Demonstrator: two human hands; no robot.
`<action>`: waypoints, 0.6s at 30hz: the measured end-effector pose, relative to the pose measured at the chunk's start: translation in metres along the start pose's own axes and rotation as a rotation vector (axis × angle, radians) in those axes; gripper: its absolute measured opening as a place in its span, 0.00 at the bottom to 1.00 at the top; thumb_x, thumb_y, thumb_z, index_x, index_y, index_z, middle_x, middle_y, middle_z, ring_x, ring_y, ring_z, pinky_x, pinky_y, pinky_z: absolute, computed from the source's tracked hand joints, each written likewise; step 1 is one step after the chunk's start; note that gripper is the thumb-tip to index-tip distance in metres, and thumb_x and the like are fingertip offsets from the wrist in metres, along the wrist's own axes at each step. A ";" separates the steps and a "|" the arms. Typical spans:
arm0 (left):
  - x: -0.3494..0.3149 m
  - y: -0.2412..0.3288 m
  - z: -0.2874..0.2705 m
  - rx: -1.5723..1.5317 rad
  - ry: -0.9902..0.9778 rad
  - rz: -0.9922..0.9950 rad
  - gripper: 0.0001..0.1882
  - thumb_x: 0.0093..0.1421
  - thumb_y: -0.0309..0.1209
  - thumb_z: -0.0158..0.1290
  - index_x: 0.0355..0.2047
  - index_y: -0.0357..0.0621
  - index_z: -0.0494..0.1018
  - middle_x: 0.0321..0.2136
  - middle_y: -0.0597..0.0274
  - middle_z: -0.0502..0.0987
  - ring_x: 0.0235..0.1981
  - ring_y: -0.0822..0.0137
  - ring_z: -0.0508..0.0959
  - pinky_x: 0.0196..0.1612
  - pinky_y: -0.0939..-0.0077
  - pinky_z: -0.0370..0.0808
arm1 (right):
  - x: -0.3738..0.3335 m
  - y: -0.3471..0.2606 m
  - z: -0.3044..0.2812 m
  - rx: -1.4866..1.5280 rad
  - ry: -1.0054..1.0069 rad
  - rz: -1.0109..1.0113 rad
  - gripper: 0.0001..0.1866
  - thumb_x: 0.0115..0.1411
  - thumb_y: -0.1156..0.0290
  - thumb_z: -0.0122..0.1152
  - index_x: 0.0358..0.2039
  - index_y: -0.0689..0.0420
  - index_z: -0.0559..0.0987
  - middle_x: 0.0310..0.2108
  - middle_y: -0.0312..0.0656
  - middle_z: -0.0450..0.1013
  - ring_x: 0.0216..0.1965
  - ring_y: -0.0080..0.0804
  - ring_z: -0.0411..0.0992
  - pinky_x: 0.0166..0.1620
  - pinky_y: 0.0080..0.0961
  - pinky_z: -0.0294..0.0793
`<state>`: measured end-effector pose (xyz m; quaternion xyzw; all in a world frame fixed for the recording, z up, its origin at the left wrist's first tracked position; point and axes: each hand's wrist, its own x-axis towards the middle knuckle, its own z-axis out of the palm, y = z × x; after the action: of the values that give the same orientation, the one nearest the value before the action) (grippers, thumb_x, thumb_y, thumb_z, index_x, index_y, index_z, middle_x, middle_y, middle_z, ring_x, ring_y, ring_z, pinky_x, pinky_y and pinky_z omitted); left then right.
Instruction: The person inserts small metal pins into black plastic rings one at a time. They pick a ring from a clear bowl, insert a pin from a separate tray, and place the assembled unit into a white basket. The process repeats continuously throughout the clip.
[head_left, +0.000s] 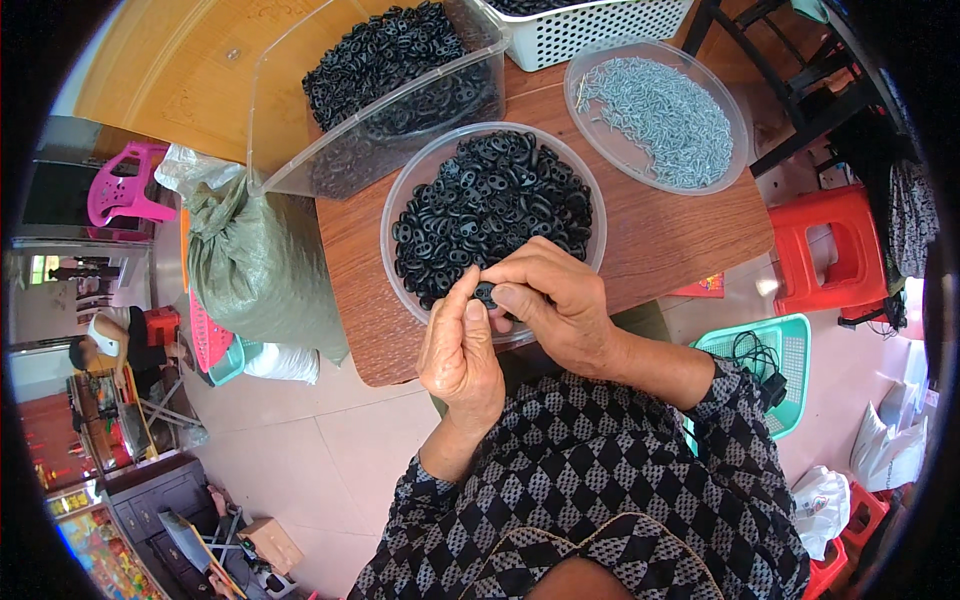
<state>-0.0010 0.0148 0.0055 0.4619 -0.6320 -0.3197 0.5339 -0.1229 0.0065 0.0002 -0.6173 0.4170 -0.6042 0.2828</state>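
Note:
My right hand (562,300) pinches a small black oval plastic piece with two holes (485,293) between thumb and fingers. Close against its left side, my left hand (462,355) has thumb and forefinger pressed together; what they hold, if anything, is too small to make out. Both hands are over the near rim of a round clear tub (392,262), which is heaped with the same kind of black pieces (500,195). Farther right, a round clear lid-like tray (738,160) carries a pile of small silvery screws (660,115).
On the brown wooden table (355,335), a large clear bin (275,150) of black pieces stands back left, with a white perforated basket (600,25) behind. A tied green sack (260,260) leans at left. Red stool (825,250) and green basket (795,400) are at right.

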 end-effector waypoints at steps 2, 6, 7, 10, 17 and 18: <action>-0.001 -0.001 0.000 0.029 -0.011 0.042 0.13 0.60 0.20 0.47 0.45 0.31 0.71 0.26 0.60 0.73 0.22 0.76 0.74 0.25 0.86 0.72 | 0.001 -0.004 -0.002 0.044 -0.014 0.073 0.04 0.53 0.79 0.55 0.30 0.64 0.75 0.22 0.39 0.69 0.26 0.30 0.64 0.31 0.26 0.65; 0.001 0.005 -0.001 0.071 -0.007 0.087 0.13 0.59 0.18 0.46 0.45 0.31 0.71 0.25 0.60 0.73 0.22 0.76 0.74 0.25 0.86 0.73 | 0.001 -0.009 0.003 0.091 0.024 0.159 0.04 0.52 0.80 0.54 0.29 0.64 0.75 0.21 0.38 0.68 0.26 0.29 0.63 0.31 0.25 0.64; 0.001 0.004 -0.001 0.081 -0.010 0.102 0.13 0.59 0.18 0.46 0.45 0.31 0.71 0.25 0.60 0.73 0.22 0.76 0.74 0.25 0.86 0.73 | 0.001 -0.008 0.003 0.080 0.034 0.152 0.04 0.52 0.80 0.54 0.29 0.64 0.75 0.21 0.38 0.67 0.26 0.29 0.63 0.31 0.26 0.64; 0.000 0.006 -0.002 0.064 -0.012 0.069 0.13 0.58 0.18 0.47 0.44 0.31 0.73 0.30 0.57 0.75 0.24 0.76 0.74 0.26 0.85 0.73 | -0.001 -0.008 0.005 0.096 0.045 0.169 0.03 0.53 0.79 0.54 0.29 0.64 0.75 0.21 0.38 0.67 0.26 0.28 0.63 0.31 0.25 0.64; -0.002 0.004 -0.007 0.006 -0.029 0.014 0.13 0.57 0.16 0.47 0.42 0.31 0.73 0.33 0.55 0.77 0.26 0.77 0.74 0.26 0.86 0.73 | -0.003 -0.010 0.003 0.133 0.001 0.249 0.03 0.54 0.78 0.53 0.29 0.63 0.75 0.21 0.36 0.67 0.27 0.27 0.62 0.32 0.25 0.64; -0.002 0.005 -0.006 0.024 -0.017 0.024 0.13 0.57 0.16 0.47 0.43 0.31 0.73 0.34 0.55 0.77 0.26 0.77 0.74 0.27 0.86 0.73 | -0.002 -0.011 0.003 0.118 0.010 0.230 0.03 0.54 0.78 0.53 0.29 0.63 0.75 0.21 0.37 0.67 0.27 0.27 0.62 0.32 0.25 0.64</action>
<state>0.0039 0.0188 0.0106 0.4580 -0.6456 -0.3098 0.5268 -0.1177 0.0128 0.0082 -0.5447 0.4502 -0.5942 0.3841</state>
